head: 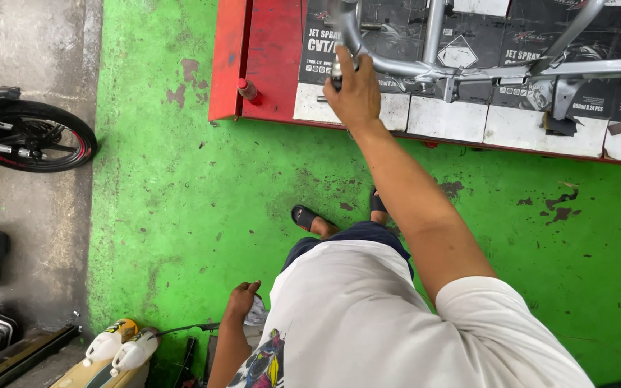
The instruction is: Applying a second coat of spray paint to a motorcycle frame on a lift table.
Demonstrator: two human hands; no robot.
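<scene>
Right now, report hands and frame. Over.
Right hand gripping the silver metal frame on the red bench. Left hand down by hip, holding a whitish rag. Nothing obstructing.

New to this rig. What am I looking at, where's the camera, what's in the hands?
There is no robot here: a person works with two bare hands, and the single camera sits on their head, looking straight down over their white shirt and sandalled feet onto a green painted floor.

The right hand reaches forward and grips a silver metal tube frame, which rests on flattened cardboard boxes laid over a red platform.

The left hand hangs low by the hip and holds something whitish, perhaps a cloth; it is too hidden to tell.

Around them: two white squeeze bottles at the lower left, and a motorcycle wheel on the bare concrete at the left edge.
</scene>
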